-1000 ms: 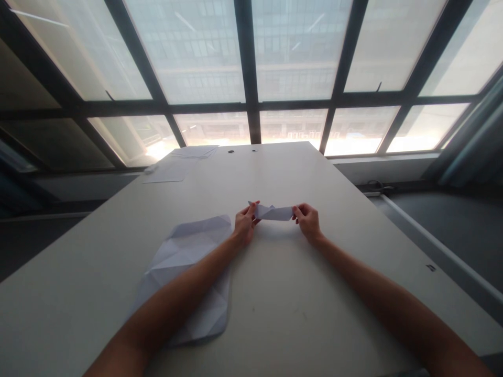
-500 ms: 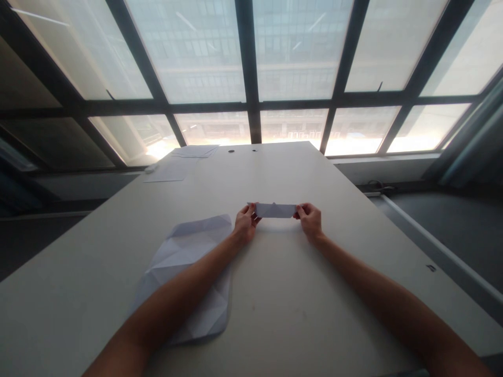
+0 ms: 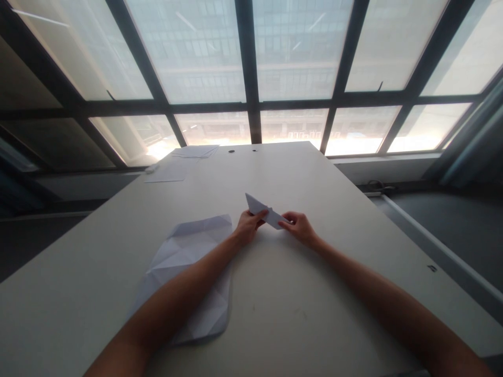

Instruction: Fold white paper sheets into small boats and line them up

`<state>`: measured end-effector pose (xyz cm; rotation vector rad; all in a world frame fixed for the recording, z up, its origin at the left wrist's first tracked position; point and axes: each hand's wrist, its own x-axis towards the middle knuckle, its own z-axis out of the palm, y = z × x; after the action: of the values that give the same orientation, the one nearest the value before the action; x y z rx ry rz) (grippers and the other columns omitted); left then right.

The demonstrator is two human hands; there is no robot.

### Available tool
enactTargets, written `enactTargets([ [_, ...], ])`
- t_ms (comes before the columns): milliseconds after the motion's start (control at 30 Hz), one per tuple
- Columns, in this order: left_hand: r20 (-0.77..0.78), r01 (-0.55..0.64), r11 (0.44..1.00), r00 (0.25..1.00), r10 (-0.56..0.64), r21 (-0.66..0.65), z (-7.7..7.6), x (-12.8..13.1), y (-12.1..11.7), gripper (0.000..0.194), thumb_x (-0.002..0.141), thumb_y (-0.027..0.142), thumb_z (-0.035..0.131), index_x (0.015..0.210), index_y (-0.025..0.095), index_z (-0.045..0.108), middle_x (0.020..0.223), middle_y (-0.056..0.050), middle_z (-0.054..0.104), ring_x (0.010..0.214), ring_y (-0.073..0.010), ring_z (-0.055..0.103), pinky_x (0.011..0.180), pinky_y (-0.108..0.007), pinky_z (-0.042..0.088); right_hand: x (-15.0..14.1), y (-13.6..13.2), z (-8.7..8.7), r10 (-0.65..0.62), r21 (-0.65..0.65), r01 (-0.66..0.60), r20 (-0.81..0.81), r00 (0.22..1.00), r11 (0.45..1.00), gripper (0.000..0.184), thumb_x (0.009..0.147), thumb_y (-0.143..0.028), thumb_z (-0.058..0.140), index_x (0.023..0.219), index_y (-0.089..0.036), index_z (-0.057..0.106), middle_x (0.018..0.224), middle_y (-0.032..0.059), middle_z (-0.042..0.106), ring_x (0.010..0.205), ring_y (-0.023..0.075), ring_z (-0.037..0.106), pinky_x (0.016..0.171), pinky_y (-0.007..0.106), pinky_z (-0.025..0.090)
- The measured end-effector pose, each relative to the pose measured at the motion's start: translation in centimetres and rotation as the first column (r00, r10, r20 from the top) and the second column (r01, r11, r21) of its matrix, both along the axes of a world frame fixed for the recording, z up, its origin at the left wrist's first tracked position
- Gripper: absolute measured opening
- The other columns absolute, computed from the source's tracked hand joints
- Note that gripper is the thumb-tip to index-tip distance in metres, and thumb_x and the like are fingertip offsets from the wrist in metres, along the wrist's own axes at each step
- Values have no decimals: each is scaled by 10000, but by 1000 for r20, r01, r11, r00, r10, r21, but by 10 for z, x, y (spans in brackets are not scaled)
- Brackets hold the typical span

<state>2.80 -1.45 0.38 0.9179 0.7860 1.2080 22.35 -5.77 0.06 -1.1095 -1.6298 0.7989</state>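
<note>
A small piece of folded white paper (image 3: 272, 217) is held between both hands above the table. It slants from upper left down to lower right, with a pointed corner at its upper left. My left hand (image 3: 249, 224) pinches its middle, thumb on top. At the lower right end, my right hand (image 3: 297, 225) grips the paper between thumb and fingers. Partly under my left forearm lies a large creased sheet of paper (image 3: 192, 246), its fold lines showing.
The white table (image 3: 306, 293) reaches to the windows. Several flat paper sheets (image 3: 167, 172) lie at its far left, near two dark round spots. A small dark mark (image 3: 432, 268) is by the right edge. A curtain (image 3: 467, 136) hangs at right.
The folded paper has turned from level to slanting, its right end lower. My left hand has shifted its grip toward the paper's middle, and my right hand has moved left and down.
</note>
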Motion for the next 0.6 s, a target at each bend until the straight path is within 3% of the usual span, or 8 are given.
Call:
enactTargets([
  [133,-173,183,979,971,-165,92,2,2,-10,396,619,313,894,923,101,756,942,-112,749,848,-224,692,853,-373,533,-3,-4,-1,71,-21,-70,81,994,997,345,838,-460,627,665,-163,654,590,-24,546,556,111,445,519,233,305],
  [233,-228,243,964,950,-214,109,2,3,-13,395,633,305,889,946,100,763,962,-117,751,858,-224,691,860,-355,523,-4,-6,0,89,-30,-87,91,992,996,394,847,-459,606,586,-166,567,551,-41,434,537,94,363,501,233,242],
  [367,-103,172,985,980,-169,18,3,3,-9,359,652,345,881,860,87,744,896,-123,748,804,-209,691,797,-332,533,-4,-7,2,165,-77,-158,85,983,984,339,835,-427,602,619,-170,550,586,-40,425,563,96,366,512,227,250],
  [600,184,-77,995,979,86,-59,6,0,1,313,699,335,858,851,101,715,853,-94,743,805,-170,693,796,-285,535,-2,-8,7,227,-157,-209,108,968,965,316,790,-393,619,599,-174,497,585,-49,368,560,90,339,512,227,239],
])
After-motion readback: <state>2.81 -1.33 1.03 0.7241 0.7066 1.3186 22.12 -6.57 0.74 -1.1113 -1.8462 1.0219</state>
